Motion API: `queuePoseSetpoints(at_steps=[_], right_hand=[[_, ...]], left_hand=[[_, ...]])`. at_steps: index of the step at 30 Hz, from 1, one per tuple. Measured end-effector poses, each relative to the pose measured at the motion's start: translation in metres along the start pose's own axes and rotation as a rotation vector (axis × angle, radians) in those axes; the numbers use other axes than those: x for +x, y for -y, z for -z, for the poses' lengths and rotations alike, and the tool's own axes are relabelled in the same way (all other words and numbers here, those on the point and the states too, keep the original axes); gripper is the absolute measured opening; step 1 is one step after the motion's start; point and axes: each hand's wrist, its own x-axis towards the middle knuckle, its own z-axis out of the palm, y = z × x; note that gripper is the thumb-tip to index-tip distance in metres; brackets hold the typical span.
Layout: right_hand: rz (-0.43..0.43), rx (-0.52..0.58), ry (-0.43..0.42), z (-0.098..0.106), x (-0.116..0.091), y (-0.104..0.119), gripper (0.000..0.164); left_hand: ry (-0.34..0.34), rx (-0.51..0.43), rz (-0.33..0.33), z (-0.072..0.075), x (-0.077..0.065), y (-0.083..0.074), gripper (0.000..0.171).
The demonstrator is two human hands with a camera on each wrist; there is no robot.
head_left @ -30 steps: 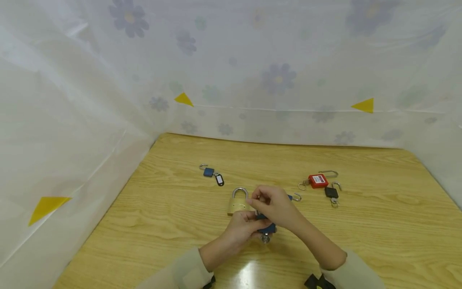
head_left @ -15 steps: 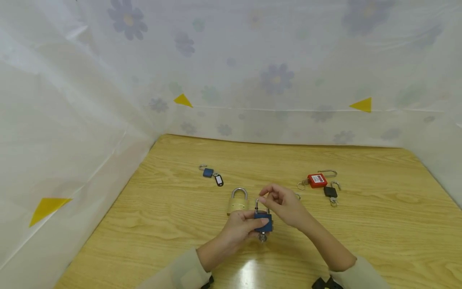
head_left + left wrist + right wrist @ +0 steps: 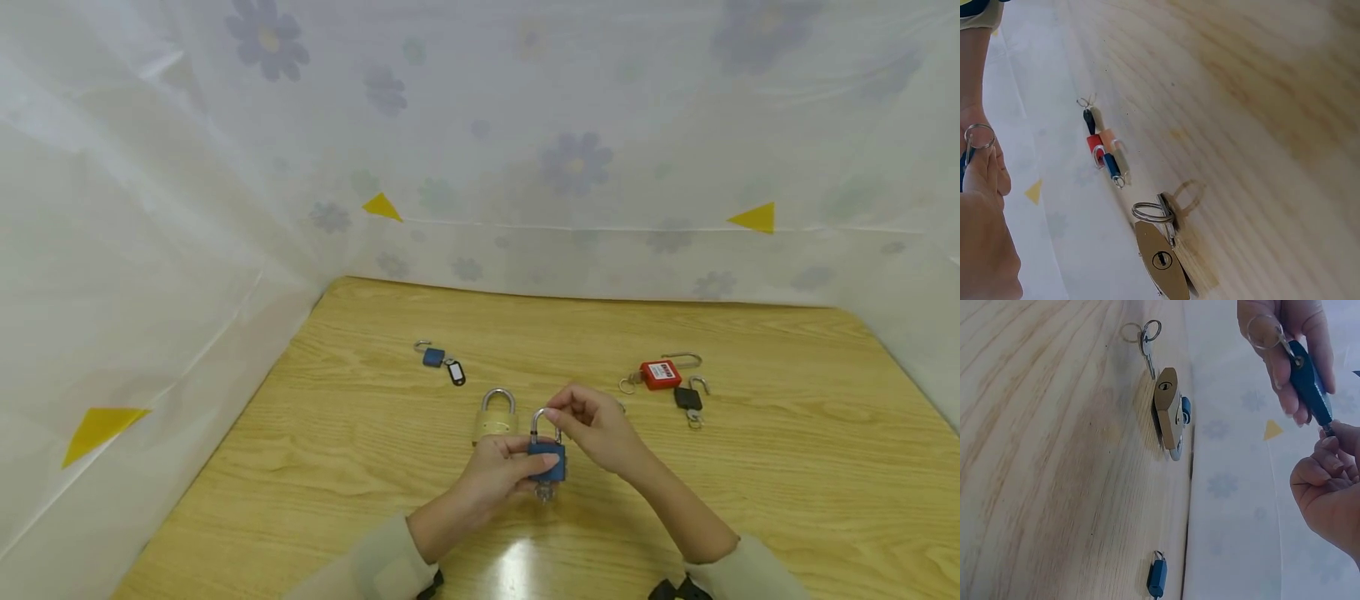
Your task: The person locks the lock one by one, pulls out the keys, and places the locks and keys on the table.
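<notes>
My left hand (image 3: 487,475) holds a blue padlock (image 3: 547,462) above the table, its thumb across the front of the body. The silver shackle (image 3: 539,421) stands up from the body. Thumb and fingers of my right hand (image 3: 600,429) pinch the top right of that shackle. In the right wrist view a key with a ring (image 3: 1265,332) sits in the keyhole at the bottom of the blue padlock. Just behind my left hand a brass padlock (image 3: 495,423) stands with its shackle up. A loose key (image 3: 1149,356) lies beside the brass padlock in the right wrist view.
A small blue padlock (image 3: 433,357) with a black tag (image 3: 456,372) lies at the back left. A red padlock (image 3: 660,375) and a black padlock (image 3: 687,398) lie at the right, shackles open. Another blue padlock (image 3: 1112,166) is mostly hidden behind my right hand in the head view.
My right hand has moved a little right, uncovering the shackle of the held padlock. My left hand has barely moved and keeps its grip on the body.
</notes>
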Motion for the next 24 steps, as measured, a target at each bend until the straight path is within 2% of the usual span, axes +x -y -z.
queuePoseSetpoints(at_steps=[4,7,12,18,22,24], right_hand=[[0.055,0.017,-0.034,-0.005,0.001,-0.001,0.006],[0.087,0.025,-0.095,-0.01,0.0,-0.002,0.008],[0.091,0.046,-0.205,-0.018,-0.002,0.0,0.011],[0.094,0.093,-0.288,-0.025,-0.003,0.002,0.013],[0.106,0.114,-0.318,-0.028,-0.003,0.002,0.013],[0.128,0.122,-0.301,-0.029,-0.003,0.002,0.013]], left_hand=[[-0.008,0.003,-0.008,0.001,0.001,-0.001,0.031],[-0.008,0.0,-0.024,0.0,0.002,-0.003,0.032],[-0.009,0.014,-0.065,-0.003,0.004,-0.006,0.032],[-0.033,0.015,-0.089,-0.006,0.005,-0.009,0.029],[-0.042,0.012,-0.106,-0.008,0.005,-0.011,0.03],[-0.043,0.014,-0.116,-0.007,0.004,-0.012,0.03]])
